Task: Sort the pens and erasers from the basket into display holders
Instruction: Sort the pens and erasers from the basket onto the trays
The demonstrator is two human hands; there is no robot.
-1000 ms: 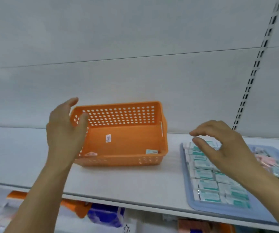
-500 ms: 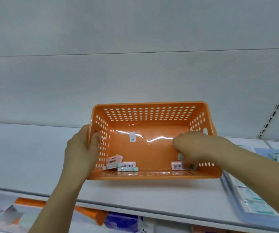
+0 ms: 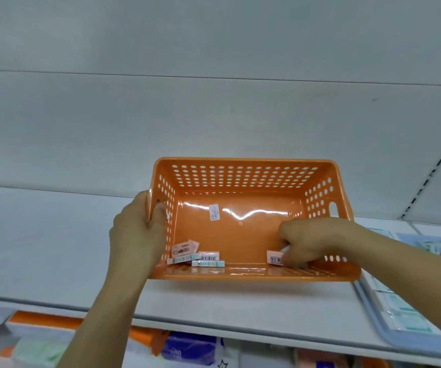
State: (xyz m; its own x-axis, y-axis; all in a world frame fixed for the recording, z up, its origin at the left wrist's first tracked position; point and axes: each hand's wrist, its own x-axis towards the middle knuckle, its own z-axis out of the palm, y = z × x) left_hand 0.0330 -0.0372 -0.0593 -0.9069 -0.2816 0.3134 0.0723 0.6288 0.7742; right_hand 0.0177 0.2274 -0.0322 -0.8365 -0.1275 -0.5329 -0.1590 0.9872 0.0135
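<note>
The left hand (image 3: pixel 137 235) grips the basket (image 3: pixel 243 171) by its left wall, thumb hooked through the handle slot, tipping it so the opening faces the person. The right hand (image 3: pixel 307 241) is inside at the lower right corner, fingers curled around a pink eraser (image 3: pixel 273 257) with a barcode on its end.

To do this well, I would keep the left grip firm so the tilt holds, and lift the pinched eraser clear of the rim before swinging it out.

Just right of the left hand, a loose cluster of erasers (image 3: pixel 195 257) lies against the lower wall. They are small flat blocks in pink and green paper sleeves. The basket is glossy orange plastic, perforated with round holes. Beyond the right forearm sits a blue tray (image 3: pixel 373 314) of packed erasers on the white shelf (image 3: pixel 54 248).
</note>
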